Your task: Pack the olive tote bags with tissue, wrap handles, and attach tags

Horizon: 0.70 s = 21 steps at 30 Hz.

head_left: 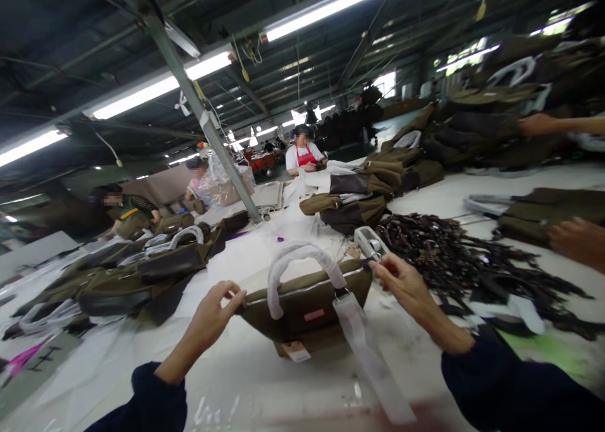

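Note:
An olive-green handbag [302, 306] stands upright on the white table in front of me. Its handle [307, 252] is wrapped in white paper, and a wrapped strap [366, 350] hangs down its near side onto the table. A pink label [314, 315] and a paper tag [296, 350] show on its front. My left hand [212, 312] pinches the bag's top left corner between thumb and fingers. At the top right corner my right hand [401, 287] pinches the dark end tab. Beside that corner sits a grey-white device [369, 241].
Dark straps with metal fittings lie in a large heap [439, 255] on the right. Piled bags [151, 262] line the left, with more bags [359, 195] ahead. Another person's hand [579, 239] touches a bag at far right. A metal post [212, 129] rises beyond the table.

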Each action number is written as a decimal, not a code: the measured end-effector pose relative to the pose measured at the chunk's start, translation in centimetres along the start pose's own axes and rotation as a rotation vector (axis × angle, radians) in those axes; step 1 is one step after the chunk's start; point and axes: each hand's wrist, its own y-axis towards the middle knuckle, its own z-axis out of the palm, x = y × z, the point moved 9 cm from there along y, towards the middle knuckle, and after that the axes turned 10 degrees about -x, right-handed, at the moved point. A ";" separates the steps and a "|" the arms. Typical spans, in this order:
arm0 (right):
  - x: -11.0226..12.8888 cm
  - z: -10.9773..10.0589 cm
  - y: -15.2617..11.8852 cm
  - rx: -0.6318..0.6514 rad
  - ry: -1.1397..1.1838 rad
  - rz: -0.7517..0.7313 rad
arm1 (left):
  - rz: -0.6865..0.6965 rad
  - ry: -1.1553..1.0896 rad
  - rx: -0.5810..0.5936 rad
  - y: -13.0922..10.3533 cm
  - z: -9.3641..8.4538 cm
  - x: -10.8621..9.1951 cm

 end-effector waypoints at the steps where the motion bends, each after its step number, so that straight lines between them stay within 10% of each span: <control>1: 1.4 -1.0 -1.4 -0.089 -0.004 -0.077 | -0.035 -0.115 0.006 0.4 0.4 0.3; 3: 3.0 -1.0 -5.2 -0.098 -0.033 -0.171 | -0.161 -0.392 0.096 1.0 2.3 1.0; 7: 1.4 5.5 -12.0 0.410 -0.124 -0.069 | -0.446 -0.826 0.407 -0.3 7.7 0.8; 12: 1.3 6.6 -10.1 0.317 -0.157 -0.128 | -0.497 -0.924 0.636 -4.7 10.4 -0.7; 21: -3.0 9.8 -6.8 0.246 0.145 0.042 | -0.308 -0.687 -0.052 -5.5 12.7 -0.9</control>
